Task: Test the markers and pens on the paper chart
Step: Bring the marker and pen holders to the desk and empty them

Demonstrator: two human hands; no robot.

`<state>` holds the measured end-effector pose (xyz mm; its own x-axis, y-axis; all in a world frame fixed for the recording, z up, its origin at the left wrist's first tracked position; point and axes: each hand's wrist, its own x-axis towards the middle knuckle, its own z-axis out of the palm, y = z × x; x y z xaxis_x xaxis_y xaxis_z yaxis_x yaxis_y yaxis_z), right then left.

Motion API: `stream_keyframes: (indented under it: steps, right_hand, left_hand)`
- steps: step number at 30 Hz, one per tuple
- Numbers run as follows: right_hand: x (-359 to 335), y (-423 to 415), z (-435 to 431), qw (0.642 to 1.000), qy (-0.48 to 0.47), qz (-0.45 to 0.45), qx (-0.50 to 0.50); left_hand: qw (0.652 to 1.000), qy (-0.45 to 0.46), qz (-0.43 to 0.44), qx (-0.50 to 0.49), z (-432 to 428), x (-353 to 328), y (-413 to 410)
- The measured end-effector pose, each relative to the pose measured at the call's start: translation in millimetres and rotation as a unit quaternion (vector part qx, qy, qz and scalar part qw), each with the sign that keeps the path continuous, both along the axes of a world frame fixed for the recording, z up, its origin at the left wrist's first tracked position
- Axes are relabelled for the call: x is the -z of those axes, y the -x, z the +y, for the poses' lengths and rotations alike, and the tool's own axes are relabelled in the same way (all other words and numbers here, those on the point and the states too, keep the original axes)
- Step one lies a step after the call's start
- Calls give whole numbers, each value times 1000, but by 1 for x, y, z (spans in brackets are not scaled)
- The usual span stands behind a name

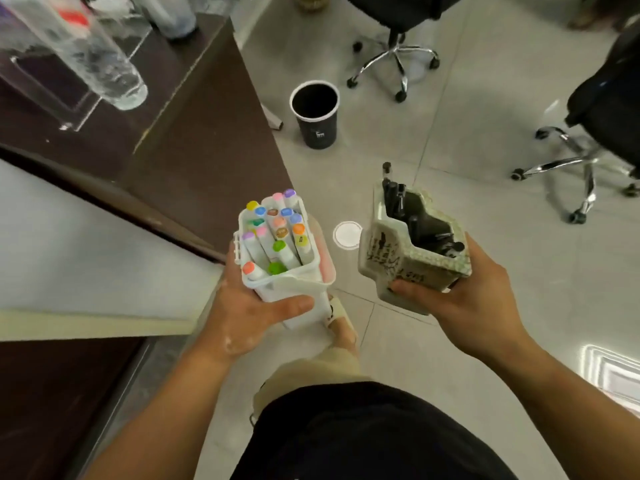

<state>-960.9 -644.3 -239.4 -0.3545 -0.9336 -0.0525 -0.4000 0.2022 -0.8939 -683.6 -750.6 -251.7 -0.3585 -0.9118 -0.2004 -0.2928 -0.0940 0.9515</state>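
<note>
**Spotter:** Head view: what am I holding?

**Operator:** My left hand [252, 315] grips the white plastic box [294, 289] of colour-capped markers [277, 237], thumb across its near wall. My right hand [460, 299] clasps the cream patterned ceramic holder [381, 251] of black pens [415, 230] the same way.

**Spotter:** And the chart?

**Operator:** I think it's the white sheet [86, 244] at nine o'clock from the box, on the dark brown table [194, 133]. I'd set both containers upright beside it, wrists level. Both forearms reach forward, elbows bent.
</note>
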Motion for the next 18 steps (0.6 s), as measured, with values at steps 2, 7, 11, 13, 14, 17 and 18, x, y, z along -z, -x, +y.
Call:
stream_keyframes:
  steps: [2, 7, 11, 13, 14, 17, 18]
  right_hand:
    - [2, 22, -35, 1000, 1, 11, 13]
    - [1, 80, -134, 999, -6, 27, 43]
    - [1, 129, -211, 998, -4, 14, 61]
    - [2, 154, -252, 998, 2, 15, 65]
    - [2, 168, -274, 998, 3, 21, 61]
    - [13, 220, -351, 999, 8, 29, 33]
    - [16, 239, -378, 999, 11, 27, 24]
  left_hand:
    - [1000, -9, 14, 16, -45, 8, 30]
    - [996, -38, 26, 77, -167, 7, 108]
    - [996, -19, 0, 86, -257, -3, 166]
    - [996, -26, 3, 91, -301, -3, 193]
    - [995, -30, 4, 93, -324, -1, 207]
    - [996, -25, -6, 82, -396, 4, 249]
    - [997, -22, -13, 73, -419, 4, 263]
